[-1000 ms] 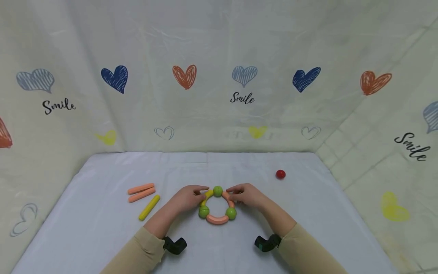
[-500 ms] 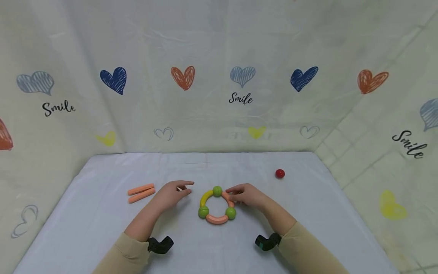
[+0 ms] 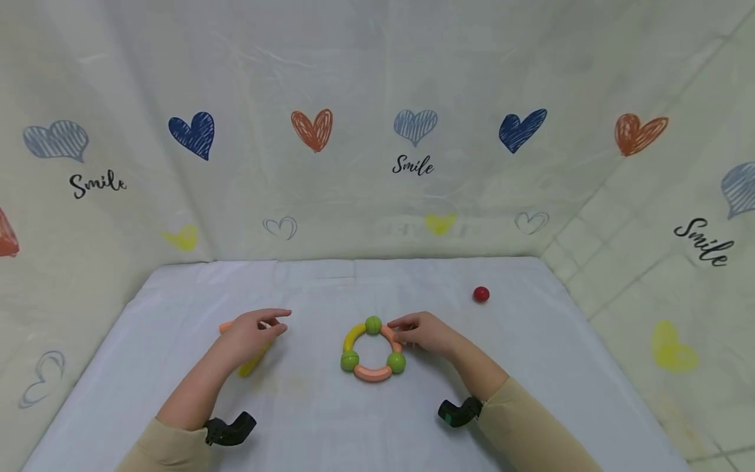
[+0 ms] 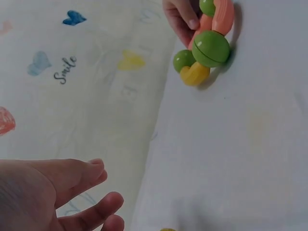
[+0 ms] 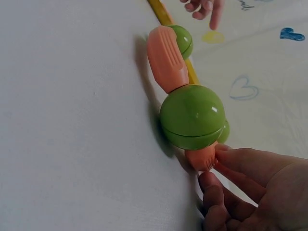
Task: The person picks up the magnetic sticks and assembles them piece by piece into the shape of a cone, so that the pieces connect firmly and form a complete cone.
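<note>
A toy ring lies on the white tabletop in the head view. Green balls (image 3: 396, 362) link its parts: a yellow curved piece (image 3: 352, 336) and two orange curved pieces (image 3: 373, 373). My right hand (image 3: 427, 333) pinches the orange piece on the ring's right side; in the right wrist view, thumb and fingers close on that piece (image 5: 201, 158) below a green ball (image 5: 192, 117). My left hand (image 3: 250, 335), fingers spread and holding nothing, hovers over the loose sticks at the left. A yellow stick (image 3: 250, 368) and the end of an orange stick (image 3: 225, 326) peek out; the hand hides the rest.
A small red ball (image 3: 481, 294) sits at the back right of the table. Behind it hangs a pale cloth wall (image 3: 354, 190) printed with hearts and "Smile". Each wrist carries a black camera (image 3: 230, 429).
My left hand has let go of the ring's yellow piece and moved left, over the loose sticks. My right hand keeps its pinch on the orange piece, and the ring stays put.
</note>
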Available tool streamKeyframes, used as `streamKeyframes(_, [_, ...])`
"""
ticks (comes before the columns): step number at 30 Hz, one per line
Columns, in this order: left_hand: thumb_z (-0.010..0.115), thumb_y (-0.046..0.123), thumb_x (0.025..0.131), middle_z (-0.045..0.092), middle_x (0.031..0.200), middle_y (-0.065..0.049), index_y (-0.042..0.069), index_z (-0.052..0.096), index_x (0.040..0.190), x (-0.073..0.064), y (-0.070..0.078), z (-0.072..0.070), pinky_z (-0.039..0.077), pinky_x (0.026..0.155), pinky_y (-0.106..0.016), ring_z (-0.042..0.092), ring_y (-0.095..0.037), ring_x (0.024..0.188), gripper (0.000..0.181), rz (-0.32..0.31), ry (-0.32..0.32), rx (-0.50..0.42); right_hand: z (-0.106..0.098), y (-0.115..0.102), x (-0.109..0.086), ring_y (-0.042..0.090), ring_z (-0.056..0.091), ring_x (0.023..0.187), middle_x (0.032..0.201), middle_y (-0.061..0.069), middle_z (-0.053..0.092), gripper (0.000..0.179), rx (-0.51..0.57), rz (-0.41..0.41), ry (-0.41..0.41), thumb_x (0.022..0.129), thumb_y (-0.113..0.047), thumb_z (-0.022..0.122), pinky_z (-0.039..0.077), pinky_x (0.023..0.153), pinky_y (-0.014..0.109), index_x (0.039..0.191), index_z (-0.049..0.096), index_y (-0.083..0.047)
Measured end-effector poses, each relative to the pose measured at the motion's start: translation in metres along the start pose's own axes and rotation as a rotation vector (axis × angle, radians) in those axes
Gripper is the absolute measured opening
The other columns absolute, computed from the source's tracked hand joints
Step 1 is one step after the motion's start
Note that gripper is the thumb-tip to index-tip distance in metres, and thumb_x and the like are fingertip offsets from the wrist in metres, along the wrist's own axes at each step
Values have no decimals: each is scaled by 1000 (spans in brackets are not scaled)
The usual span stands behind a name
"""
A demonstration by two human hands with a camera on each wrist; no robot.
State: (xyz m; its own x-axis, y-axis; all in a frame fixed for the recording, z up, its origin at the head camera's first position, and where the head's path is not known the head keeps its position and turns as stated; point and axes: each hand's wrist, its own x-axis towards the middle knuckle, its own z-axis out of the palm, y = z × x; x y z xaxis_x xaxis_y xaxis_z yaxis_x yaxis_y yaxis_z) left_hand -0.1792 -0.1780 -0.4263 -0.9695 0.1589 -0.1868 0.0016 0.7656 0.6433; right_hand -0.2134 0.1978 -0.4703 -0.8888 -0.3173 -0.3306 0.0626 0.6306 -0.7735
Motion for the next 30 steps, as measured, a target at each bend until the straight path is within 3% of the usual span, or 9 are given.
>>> streamKeyframes(5, [64,34,97,63,114,-3,21,62,137,-9,-9,-7,45,87,-47,56,-22,102,42,-32,4,29,-1,-1,2,17,55,73,91,1,63,30,-13,-2,2,91,-27,72,44,64,29,120,73,-21])
streamKeyframes(8, [64,33,97,61,125,-8,17,62,136,-12,-12,-8,47,87,-48,55,-26,106,43,-43,5,54,-2,0,3,17,55,73,91,1,62,30,-18,-4,5,91,-27,72,45,64,29,120,73,-21])
streamKeyframes(16, [67,25,95,50,146,-9,9,62,136,-11,-26,-2,46,85,-43,58,-22,108,45,-25,2,152,0,0,2,17,54,72,89,1,62,29,-7,-3,-3,92,-27,72,44,64,29,120,73,-20])
streamKeyframes(19, [69,26,93,58,135,-11,8,59,138,-10,-30,-1,47,84,-44,59,-24,106,49,-45,-9,183,0,0,1,17,54,73,89,1,62,31,6,8,-6,91,-27,72,44,64,29,121,73,-19])
streamKeyframes(24, [72,25,91,61,100,-1,10,59,138,-8,-35,2,42,67,-35,54,-17,81,51,-74,-20,217,1,0,1,17,54,73,88,2,62,31,14,7,-3,91,-26,73,44,64,29,121,73,-18])
streamKeyframes(30, [74,23,89,62,98,-1,10,61,136,-4,-34,4,42,64,-33,53,-16,76,50,-77,-31,230,1,1,0,17,53,71,87,2,61,33,7,-5,5,90,-25,74,44,63,29,122,73,-16])
